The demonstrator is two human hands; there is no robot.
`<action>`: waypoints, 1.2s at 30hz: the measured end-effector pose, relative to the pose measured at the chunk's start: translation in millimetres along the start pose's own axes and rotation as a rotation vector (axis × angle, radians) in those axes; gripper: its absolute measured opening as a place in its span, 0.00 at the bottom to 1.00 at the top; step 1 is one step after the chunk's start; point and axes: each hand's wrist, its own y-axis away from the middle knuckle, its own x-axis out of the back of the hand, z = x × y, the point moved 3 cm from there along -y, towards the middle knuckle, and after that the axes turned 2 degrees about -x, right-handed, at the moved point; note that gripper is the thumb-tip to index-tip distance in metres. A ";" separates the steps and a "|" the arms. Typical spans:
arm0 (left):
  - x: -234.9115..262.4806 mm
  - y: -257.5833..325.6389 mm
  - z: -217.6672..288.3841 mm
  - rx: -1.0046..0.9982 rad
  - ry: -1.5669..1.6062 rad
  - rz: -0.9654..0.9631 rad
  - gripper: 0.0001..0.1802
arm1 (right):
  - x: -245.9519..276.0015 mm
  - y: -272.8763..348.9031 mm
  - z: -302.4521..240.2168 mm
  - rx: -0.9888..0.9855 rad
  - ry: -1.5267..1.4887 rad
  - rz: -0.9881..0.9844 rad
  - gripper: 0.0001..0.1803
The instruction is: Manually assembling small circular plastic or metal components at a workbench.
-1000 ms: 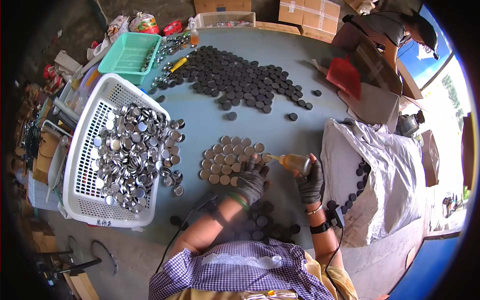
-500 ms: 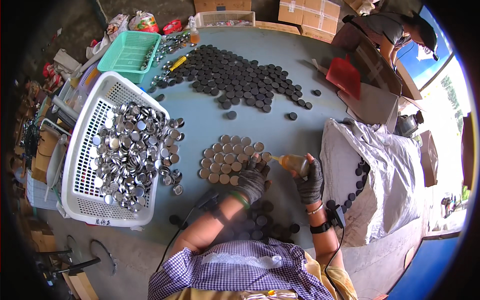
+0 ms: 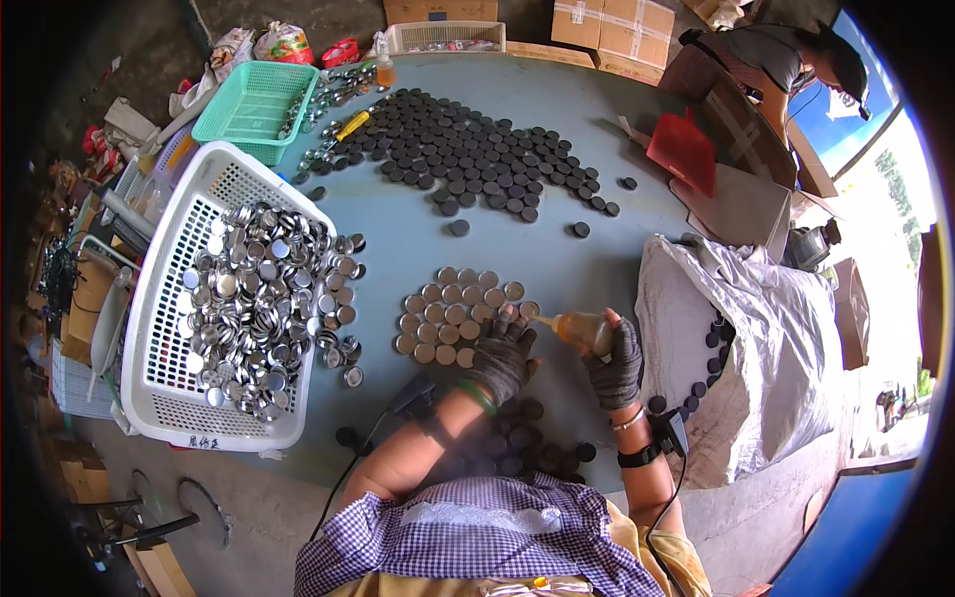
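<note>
Right hand (image 3: 615, 360) clenched around soft amber squeeze bottle (image 3: 585, 330) (light, likely slippery), best gripped mid-body; left hand (image 3: 502, 355) pressing flat on round caps (image 3: 453, 316).

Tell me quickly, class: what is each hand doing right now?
Left hand: gloved, fingers resting on the cluster of round metal caps; no grip visible.
Right hand: gloved, closed around a small amber squeeze bottle, nozzle aimed at the caps.
</note>
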 end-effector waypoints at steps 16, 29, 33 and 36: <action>19.3 32.3 15.1 -0.020 0.036 0.050 0.23 | -9.4 -7.1 -6.0 -0.003 -0.030 -0.028 0.38; 14.1 49.1 27.2 -0.016 0.040 -0.047 0.24 | -12.7 -17.7 -4.0 0.016 -0.030 -0.014 0.38; 16.5 51.3 29.5 -0.027 0.034 -0.053 0.24 | -8.0 -17.5 -4.7 -0.002 -0.026 -0.006 0.37; 10.7 53.5 28.4 -0.063 0.018 -0.056 0.24 | -4.9 -15.9 -6.4 0.003 -0.006 -0.003 0.37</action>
